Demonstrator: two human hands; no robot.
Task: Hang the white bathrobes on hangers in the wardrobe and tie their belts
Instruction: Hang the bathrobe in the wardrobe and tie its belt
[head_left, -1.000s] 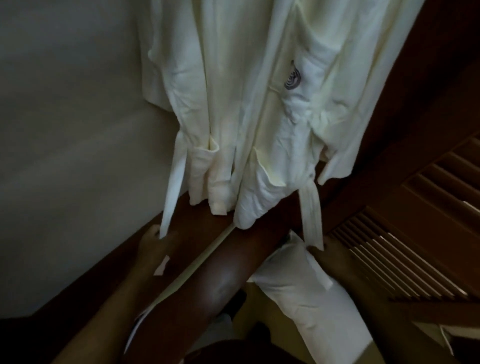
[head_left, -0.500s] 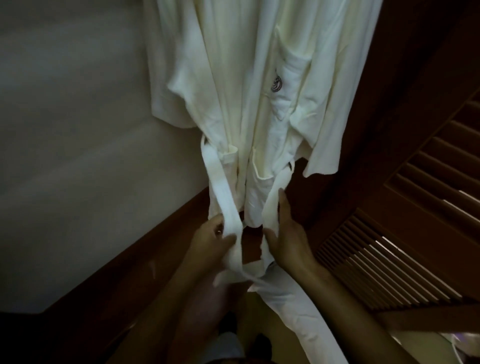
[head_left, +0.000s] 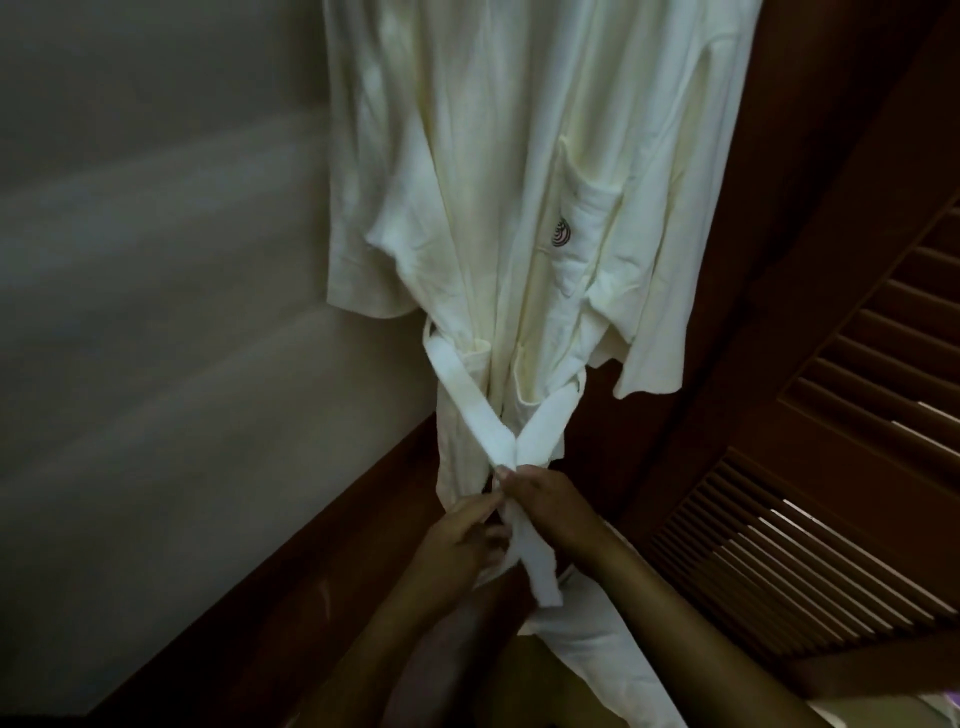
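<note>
A white bathrobe (head_left: 498, 208) hangs inside the wardrobe, a small dark logo on its chest pocket; its hanger is out of frame above. The white belt (head_left: 467, 395) comes off both sides of the waist and its two halves cross in front. My right hand (head_left: 550, 504) pinches the belt at that crossing. Just below and to the left, my left hand (head_left: 457, 545) is closed on the other belt end. One loose tail of the belt hangs down between my forearms.
The pale wardrobe wall (head_left: 156, 312) fills the left, with a dark wooden base (head_left: 322, 571) under it. A dark louvred wooden door (head_left: 831, 493) stands open at the right. Something white (head_left: 613, 654) lies low behind my right forearm.
My hands rose from the hanging belt ends, brought them together in front of the robe and crossed them. The view has tilted up and closer to the robe.
</note>
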